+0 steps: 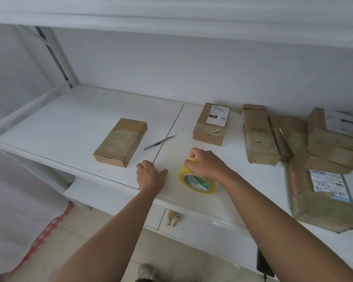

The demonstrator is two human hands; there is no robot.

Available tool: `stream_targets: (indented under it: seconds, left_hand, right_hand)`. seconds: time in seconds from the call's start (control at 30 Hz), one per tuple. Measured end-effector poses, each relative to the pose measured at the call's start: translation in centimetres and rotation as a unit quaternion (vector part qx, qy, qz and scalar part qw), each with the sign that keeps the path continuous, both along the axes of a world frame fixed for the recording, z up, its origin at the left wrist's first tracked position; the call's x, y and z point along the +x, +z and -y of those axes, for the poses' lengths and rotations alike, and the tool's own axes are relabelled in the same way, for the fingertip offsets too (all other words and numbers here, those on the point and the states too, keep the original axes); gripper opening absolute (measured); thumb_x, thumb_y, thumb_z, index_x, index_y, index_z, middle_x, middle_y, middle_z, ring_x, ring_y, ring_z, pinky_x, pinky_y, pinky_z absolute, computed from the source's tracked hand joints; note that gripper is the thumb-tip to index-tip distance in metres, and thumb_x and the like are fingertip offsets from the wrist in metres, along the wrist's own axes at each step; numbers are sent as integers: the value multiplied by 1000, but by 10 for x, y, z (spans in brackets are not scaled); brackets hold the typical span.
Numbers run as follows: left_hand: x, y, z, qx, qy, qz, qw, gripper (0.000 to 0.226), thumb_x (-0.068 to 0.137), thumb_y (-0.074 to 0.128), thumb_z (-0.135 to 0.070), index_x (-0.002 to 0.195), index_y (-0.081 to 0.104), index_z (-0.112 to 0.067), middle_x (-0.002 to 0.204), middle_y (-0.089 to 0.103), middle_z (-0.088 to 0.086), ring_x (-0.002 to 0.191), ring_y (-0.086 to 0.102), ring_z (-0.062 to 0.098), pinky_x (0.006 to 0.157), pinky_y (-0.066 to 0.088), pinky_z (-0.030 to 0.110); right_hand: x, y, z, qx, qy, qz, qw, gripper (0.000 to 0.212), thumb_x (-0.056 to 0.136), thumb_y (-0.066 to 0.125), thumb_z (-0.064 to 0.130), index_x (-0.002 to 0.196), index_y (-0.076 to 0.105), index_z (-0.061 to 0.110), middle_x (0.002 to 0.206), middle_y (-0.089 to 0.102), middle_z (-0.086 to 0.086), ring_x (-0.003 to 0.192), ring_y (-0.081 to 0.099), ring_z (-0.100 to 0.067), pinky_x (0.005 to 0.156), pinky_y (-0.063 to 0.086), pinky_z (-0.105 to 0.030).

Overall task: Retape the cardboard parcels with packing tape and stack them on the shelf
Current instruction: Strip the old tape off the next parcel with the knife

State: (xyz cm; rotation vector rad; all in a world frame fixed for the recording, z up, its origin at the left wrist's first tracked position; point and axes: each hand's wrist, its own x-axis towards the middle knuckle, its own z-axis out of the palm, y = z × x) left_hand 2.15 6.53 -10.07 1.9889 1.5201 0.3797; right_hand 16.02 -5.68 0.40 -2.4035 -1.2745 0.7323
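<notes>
Right hand (207, 162) grips the tape roll (198, 181) from above, fingers curled over its rim; roll stands on the white shelf (69, 119) near the front edge. Left hand (150, 174) rests beside it, fingers seemingly loosely bent, holding nothing. Flat box (120, 142) lies left; labelled box (211, 124) behind; more parcels (298, 137) piled right.

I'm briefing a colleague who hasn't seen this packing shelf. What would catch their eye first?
First, the yellow roll of packing tape near the front edge of the white shelf, gripped from above by the right hand, with the left hand resting flat beside it. Next, the brown cardboard parcels: one flat box lies alone on the left, others crowd the right.
</notes>
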Motion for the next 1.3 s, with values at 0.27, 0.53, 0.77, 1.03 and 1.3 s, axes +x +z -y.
stream_targets:
  seconds: [0.27,0.53,0.77,1.03,1.3]
  left_hand:
    - [-30,15,-34,152,-8,56,987,29,90,57,-18,116,59,-6,112,62,16,104,57,38,89,45,44]
    - [-91,21,-107,38,-20,-133,990,97,63,64,-87,145,27,-51,165,-3,-5,151,-7,33,118,2,59]
    - [-86,20,-114,-30,47,79,995,64,81,51,-74,133,57,-38,163,8,0,147,19,35,121,20,48]
    - [-86,17,-112,23,18,-5,1000,68,81,65,-67,139,48,-37,163,6,3,147,17,36,117,29,50]
    - [-83,10,-113,50,21,-37,998,72,77,69,-65,139,43,-39,161,6,4,142,20,41,112,34,52]
  right_hand:
    - [5,-6,2,18,-6,-12,1000,30,90,50,50,106,53,24,101,60,0,89,57,-20,73,47,-35]
    - [16,-11,4,104,-72,-29,992,41,92,51,61,107,57,24,101,61,6,98,59,-19,82,48,-35]
    - [16,-3,2,189,-115,-41,974,31,96,53,51,103,59,21,96,60,8,95,58,-16,82,46,-33]
    - [11,-10,4,187,-130,-49,973,26,93,57,45,101,61,20,93,62,10,93,59,-16,83,48,-35]
    - [-1,-10,7,198,-114,-30,973,20,94,57,38,100,61,19,88,60,12,87,59,-13,75,48,-33]
